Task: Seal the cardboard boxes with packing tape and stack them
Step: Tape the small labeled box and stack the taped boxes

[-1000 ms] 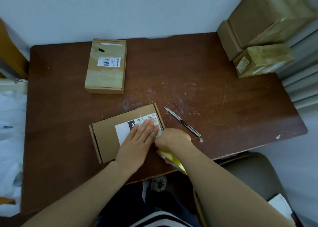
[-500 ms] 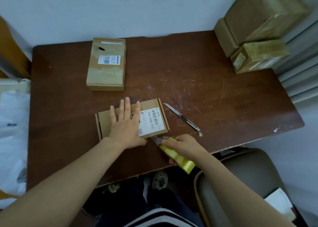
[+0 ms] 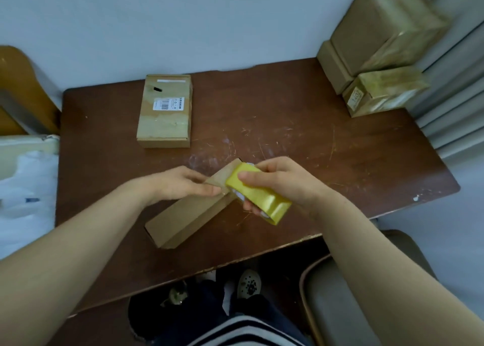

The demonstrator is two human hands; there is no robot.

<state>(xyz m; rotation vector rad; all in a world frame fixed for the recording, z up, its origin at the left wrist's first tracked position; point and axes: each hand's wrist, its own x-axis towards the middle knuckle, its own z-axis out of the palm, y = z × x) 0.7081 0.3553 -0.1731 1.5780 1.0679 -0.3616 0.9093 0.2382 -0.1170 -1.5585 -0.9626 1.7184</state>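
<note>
We read "1402" on the end of the small taped box (image 3: 385,91) at far right; the barcode label (image 3: 169,103) on the far-left box (image 3: 165,125) was too small to read.

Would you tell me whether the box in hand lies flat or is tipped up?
Tipped up: the box rests on one edge on the table, the left hand holding its far end.
</note>
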